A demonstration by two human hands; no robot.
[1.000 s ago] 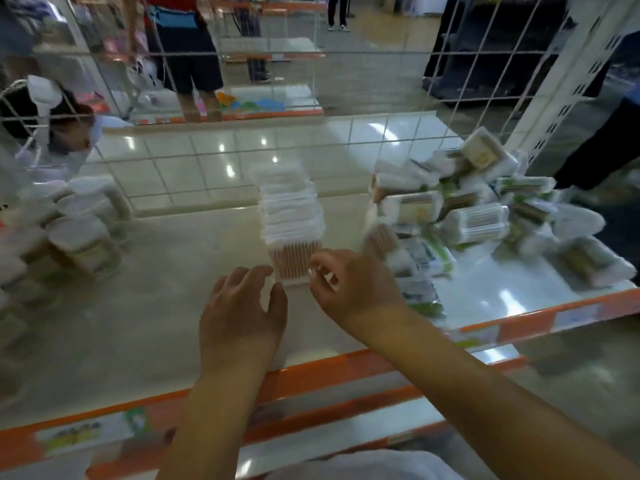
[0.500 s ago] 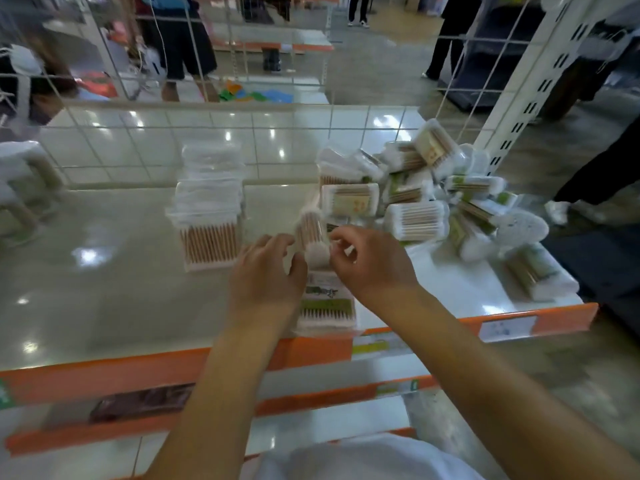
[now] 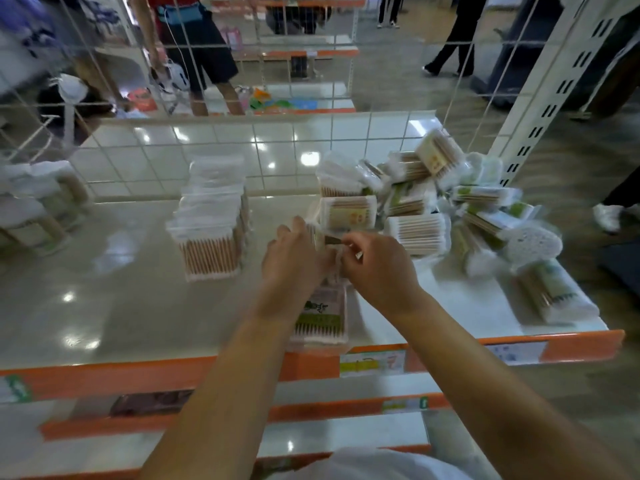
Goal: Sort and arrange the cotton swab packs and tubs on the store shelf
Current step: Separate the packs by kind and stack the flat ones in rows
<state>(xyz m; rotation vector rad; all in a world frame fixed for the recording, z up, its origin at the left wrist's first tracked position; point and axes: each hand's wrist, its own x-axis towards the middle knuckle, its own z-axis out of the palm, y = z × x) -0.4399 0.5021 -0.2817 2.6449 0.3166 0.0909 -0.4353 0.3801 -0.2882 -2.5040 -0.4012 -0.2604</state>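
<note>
A white store shelf (image 3: 121, 306) with an orange front edge carries one neat row of cotton swab packs (image 3: 211, 223) at centre, a loose heap of more than a dozen packs (image 3: 433, 206) at right and blurred tubs (image 3: 38, 206) at far left. Both hands meet on one pack (image 3: 325, 244) before the heap, above another pack (image 3: 322, 317) lying flat at the edge. The left hand (image 3: 294, 258) curls around it; the right hand (image 3: 377, 268) pinches its end, each grip narrow.

a shop: orange-edged shelf (image 3: 571, 344) with price labels (image 3: 372, 363), wire grid backing (image 3: 221, 140), stocked swab packs (image 3: 415, 202).
</note>
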